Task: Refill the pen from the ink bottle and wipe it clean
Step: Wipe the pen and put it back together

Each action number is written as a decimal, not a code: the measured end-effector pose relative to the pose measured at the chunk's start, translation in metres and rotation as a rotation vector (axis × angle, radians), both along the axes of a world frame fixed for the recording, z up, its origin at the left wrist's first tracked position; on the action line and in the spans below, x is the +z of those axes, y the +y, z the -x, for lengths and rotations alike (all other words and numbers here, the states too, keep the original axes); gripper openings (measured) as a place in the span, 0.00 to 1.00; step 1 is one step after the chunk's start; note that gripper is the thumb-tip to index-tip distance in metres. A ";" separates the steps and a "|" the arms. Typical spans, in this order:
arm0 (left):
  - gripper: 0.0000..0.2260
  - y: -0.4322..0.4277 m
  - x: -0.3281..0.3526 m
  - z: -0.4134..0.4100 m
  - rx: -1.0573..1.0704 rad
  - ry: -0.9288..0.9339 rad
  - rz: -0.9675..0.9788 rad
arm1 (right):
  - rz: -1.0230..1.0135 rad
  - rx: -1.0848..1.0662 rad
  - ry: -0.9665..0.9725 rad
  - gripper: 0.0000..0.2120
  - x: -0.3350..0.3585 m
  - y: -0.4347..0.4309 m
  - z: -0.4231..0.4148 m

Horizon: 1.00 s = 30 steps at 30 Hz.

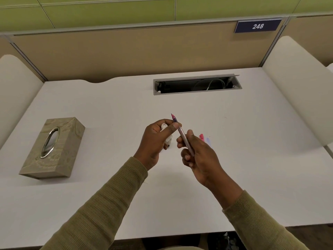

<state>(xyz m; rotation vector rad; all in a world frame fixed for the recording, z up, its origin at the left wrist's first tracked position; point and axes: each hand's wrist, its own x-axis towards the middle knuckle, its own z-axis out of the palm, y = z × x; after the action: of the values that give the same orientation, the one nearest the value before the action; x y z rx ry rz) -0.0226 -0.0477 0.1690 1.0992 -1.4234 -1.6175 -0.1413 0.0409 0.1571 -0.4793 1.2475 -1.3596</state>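
1. Step in hand (my read): wiping the pen (181, 131). It's held in the air above the tabletop (108, 109), nib end pointing up and away, barrel running down into the right hand (197, 156).
2. Right hand: fingers (185, 156) curled closed around the lower barrel.
3. Left hand (155, 139): thumb pressed against the pen's upper part, other fingers closed on a crumpled white tissue (166, 135) bunched in the palm.
4. To do it well: keep the right-hand grip steady, pinch the tissue round the section near the nib and draw it toward the tip, turning the pen between strokes so all sides get wiped. Use a clean bit of the wad each pass (ink would likely smear otherwise).
5. Keep the nib pointed away from the sleeve and off the tabletop; a light pinch seems enough, since the tip looks thin.
6. Counts: one pen; one tissue wad; one tissue box (52, 147), left on the tabletop, well apart from the hands.
7. One small pink item (201, 137) on the tabletop just beyond the right hand, mostly hidden; can't tell what it is (maybe the cap).
8. Ink bottle: none in view.
9. One open cable slot (197, 84) at the back; one number plate (258, 26) reading 248.
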 end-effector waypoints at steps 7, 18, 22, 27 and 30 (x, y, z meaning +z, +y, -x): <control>0.07 -0.001 -0.005 0.009 -0.002 0.001 -0.016 | 0.015 -0.019 0.057 0.09 -0.002 0.000 0.006; 0.08 0.000 -0.013 0.025 -0.006 0.009 -0.023 | -0.008 -0.067 0.072 0.13 -0.007 0.002 0.021; 0.08 0.001 -0.016 0.031 -0.010 0.014 -0.029 | -0.009 -0.050 0.064 0.13 -0.009 0.003 0.026; 0.08 0.003 -0.018 0.036 -0.003 0.004 -0.024 | -0.007 -0.022 0.064 0.12 -0.012 0.004 0.033; 0.08 0.004 -0.018 0.040 0.003 0.006 -0.026 | -0.012 -0.009 0.033 0.15 -0.013 0.005 0.036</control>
<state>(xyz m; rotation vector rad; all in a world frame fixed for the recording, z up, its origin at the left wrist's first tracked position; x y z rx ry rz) -0.0623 -0.0435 0.1513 1.1103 -1.3995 -1.6404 -0.1777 0.0464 0.1445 -0.4902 1.2851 -1.3558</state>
